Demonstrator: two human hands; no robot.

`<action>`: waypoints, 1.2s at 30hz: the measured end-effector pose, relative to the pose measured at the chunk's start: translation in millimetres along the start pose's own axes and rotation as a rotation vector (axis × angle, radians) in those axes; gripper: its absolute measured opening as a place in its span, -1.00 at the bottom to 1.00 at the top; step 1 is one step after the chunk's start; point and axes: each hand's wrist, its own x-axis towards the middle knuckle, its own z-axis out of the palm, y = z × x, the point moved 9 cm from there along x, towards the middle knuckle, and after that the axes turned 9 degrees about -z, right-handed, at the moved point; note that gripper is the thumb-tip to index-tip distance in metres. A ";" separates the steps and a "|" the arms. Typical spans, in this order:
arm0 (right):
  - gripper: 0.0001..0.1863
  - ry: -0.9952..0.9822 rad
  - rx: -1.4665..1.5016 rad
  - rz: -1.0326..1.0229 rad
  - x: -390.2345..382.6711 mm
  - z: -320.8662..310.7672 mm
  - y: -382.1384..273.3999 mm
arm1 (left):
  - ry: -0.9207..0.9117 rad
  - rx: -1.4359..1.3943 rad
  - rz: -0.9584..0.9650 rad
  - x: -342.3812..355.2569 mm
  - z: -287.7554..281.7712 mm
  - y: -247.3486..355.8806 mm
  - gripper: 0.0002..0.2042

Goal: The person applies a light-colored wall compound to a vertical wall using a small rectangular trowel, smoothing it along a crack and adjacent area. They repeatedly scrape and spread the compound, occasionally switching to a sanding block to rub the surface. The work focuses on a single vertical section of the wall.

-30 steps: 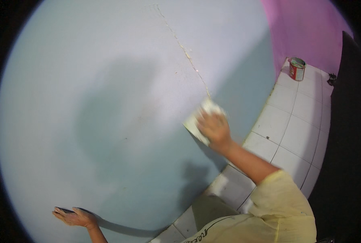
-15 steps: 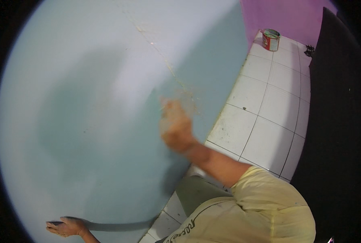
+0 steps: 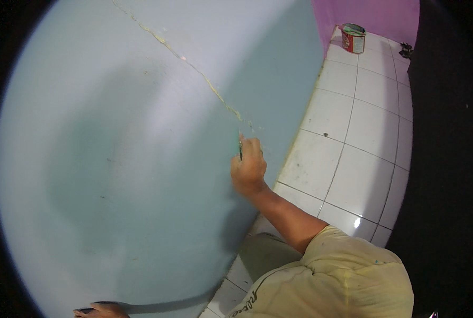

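My right hand (image 3: pixel 249 167) is closed around a slim scraper (image 3: pixel 240 143), seen nearly edge-on; most of its handle is hidden by my fingers. The scraper's tip points up the blue-green wall (image 3: pixel 157 222), close to the lower end of a long, rough crack (image 3: pixel 211 87) with yellowish edges. That crack runs diagonally from the upper left toward my right hand. At the bottom left, my left hand (image 3: pixel 105 310) rests on the wall with fingers stretched out, partly cut off by the picture's edge.
White floor tiles (image 3: pixel 326 111) run along the wall's right side. A red can (image 3: pixel 353 40) with a greenish inside stands by the pink wall (image 3: pixel 374 18). Near it lies a small dark object (image 3: pixel 405 50). A dark surface (image 3: pixel 448 159) borders the right.
My right hand has shifted right and is no longer blurred, so the scraper shows. The view has moved slightly, and my left hand sits lower in it, more cut off.
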 end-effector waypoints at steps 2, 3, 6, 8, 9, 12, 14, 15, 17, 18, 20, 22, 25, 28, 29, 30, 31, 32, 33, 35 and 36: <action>-0.47 0.004 0.025 -0.009 0.0 1.6 -1.4 | -0.008 -0.049 0.021 -3.8 4.2 6.0 -0.34; -0.47 -0.051 -0.021 0.024 0.9 5.7 -0.3 | -0.011 -0.074 0.026 -6.6 4.1 9.3 -0.35; -0.51 -0.134 -0.073 -0.003 -1.1 12.4 -19.3 | -0.002 -0.046 0.029 -6.8 -5.9 15.6 -0.34; -0.59 -0.116 0.006 -0.178 -19.7 11.0 -66.3 | 0.012 -0.104 0.046 -9.6 -7.2 19.7 -0.34; -0.62 -0.095 -0.060 -0.053 -16.7 10.8 -46.2 | 0.025 -0.135 0.058 -7.4 -9.4 20.8 -0.34; -0.69 -0.062 -0.148 0.349 16.4 27.8 78.6 | -0.013 -0.221 0.078 -6.4 -12.4 30.7 -0.33; -0.71 -0.092 -0.133 0.457 15.7 28.2 115.4 | -0.017 -0.116 0.048 -7.0 -2.3 20.2 -0.34; -0.71 -0.097 -0.136 0.398 19.3 26.5 102.3 | -0.011 -0.057 0.029 -6.9 -0.6 16.7 -0.34; -0.70 -0.089 -0.143 0.277 25.0 19.3 70.4 | -0.023 -0.056 0.012 -8.5 -3.6 18.5 -0.32; -0.70 -0.071 -0.147 0.216 26.8 11.8 49.7 | -0.025 -0.042 0.012 -9.6 -1.5 14.1 -0.31; -0.68 -0.080 -0.152 0.317 18.2 16.9 73.7 | -0.028 -0.039 0.029 -7.3 -2.5 7.0 -0.30; -0.67 -0.098 -0.149 0.626 15.9 31.6 161.6 | -0.013 -0.084 0.038 -5.1 -6.5 23.0 -0.28; -0.65 -0.157 -0.145 0.444 28.4 27.3 133.1 | 0.058 -0.068 0.119 -7.6 -11.9 25.2 -0.25; -0.64 -0.104 -0.140 0.218 44.1 6.4 58.6 | 0.017 -0.030 0.067 -7.7 -2.0 11.7 -0.25; -0.64 -0.109 -0.149 0.325 38.3 11.3 83.7 | 0.012 -0.045 0.074 -7.1 -0.1 6.1 -0.25; -0.64 -0.103 -0.153 0.429 39.8 18.9 122.6 | 0.016 -0.067 0.077 -6.1 2.4 4.6 -0.24; -0.64 -0.098 -0.157 0.528 42.4 23.2 147.9 | 0.018 -0.085 0.074 -6.7 5.7 6.1 -0.24; -0.63 -0.121 -0.130 0.529 47.9 23.5 151.7 | 0.012 -0.090 0.063 -7.8 7.4 9.0 -0.24; -0.63 -0.151 -0.104 0.534 48.7 23.0 153.0 | 0.004 -0.090 0.059 -4.7 2.8 11.7 -0.24; -0.62 -0.173 -0.084 0.470 49.6 22.1 147.0 | -0.043 -0.088 0.069 -8.7 -6.6 24.2 -0.24; -0.62 -0.167 -0.087 0.404 45.3 19.2 125.4 | -0.081 -0.083 0.089 -11.3 -20.7 42.6 -0.24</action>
